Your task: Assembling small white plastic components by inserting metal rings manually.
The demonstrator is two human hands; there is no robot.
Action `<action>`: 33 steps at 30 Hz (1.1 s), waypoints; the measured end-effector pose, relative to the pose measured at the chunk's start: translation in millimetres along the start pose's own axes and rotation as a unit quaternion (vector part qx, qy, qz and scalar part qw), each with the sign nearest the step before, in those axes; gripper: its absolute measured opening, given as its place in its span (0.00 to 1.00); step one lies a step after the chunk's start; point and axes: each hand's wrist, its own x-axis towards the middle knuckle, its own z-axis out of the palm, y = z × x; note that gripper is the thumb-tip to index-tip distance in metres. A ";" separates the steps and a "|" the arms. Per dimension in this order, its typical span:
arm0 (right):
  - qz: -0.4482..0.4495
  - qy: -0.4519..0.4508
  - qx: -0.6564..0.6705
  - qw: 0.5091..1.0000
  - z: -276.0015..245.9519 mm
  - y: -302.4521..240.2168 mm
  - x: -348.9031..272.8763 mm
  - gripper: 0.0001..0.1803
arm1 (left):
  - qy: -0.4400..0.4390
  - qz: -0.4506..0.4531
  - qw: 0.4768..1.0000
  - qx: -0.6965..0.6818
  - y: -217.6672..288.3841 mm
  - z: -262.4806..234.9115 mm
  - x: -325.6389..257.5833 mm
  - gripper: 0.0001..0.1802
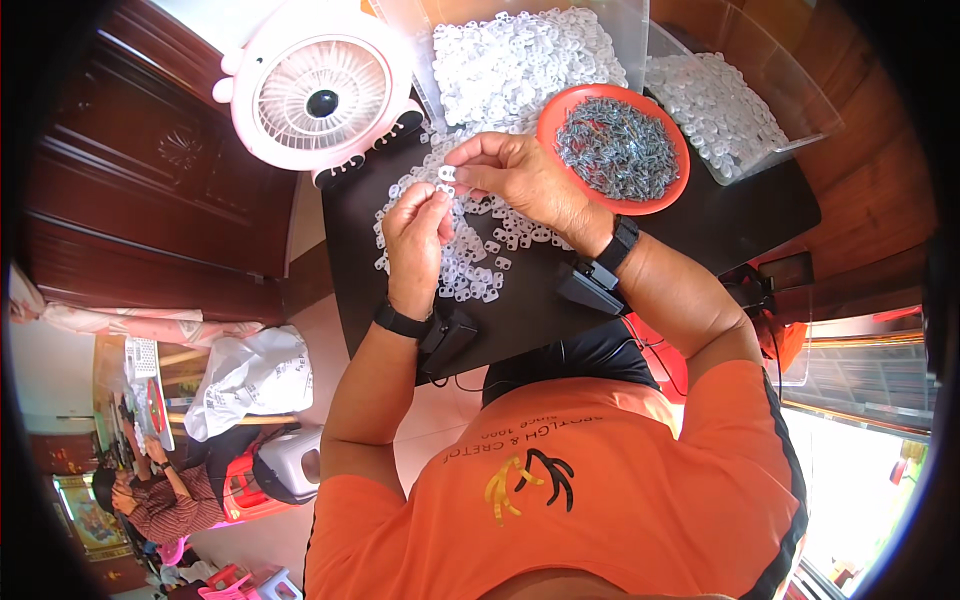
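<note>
Over the pile of loose white plastic clips (470,262) on the dark table, my two hands meet fingertip to fingertip. My right hand (528,182) pinches one small white plastic clip (447,173) with holes in it between thumb and forefinger. Just below it, my left hand (416,232) is closed, thumb against forefinger, on another small white clip (444,189), partly covered by the fingertips. Whether a nail is in either hand is too small to tell. Close beside my right hand stands a red plate (548,128) heaped with thin grey metal nails (618,150).
A clear bin (640,40) full of white clips stands at the back, with another clear bin (790,150) to its right. At the far left of the table is a pink fan (243,110). Left in the room, another person (175,510) sits near a white bag (255,380).
</note>
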 end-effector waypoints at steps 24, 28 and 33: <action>-0.050 -0.012 -0.117 0.992 11.7 2.2 -5.3 0.14 | 0.030 -0.038 0.999 -0.024 -0.4 1.4 -1.8 0.07; -0.084 0.012 -0.177 0.980 14.4 1.3 -6.1 0.14 | 0.030 -0.027 0.999 -0.036 -2.4 0.5 -1.8 0.07; -0.116 0.018 -0.208 0.971 11.4 -1.0 -8.7 0.14 | 0.023 -0.028 0.998 -0.046 -3.0 2.5 0.2 0.10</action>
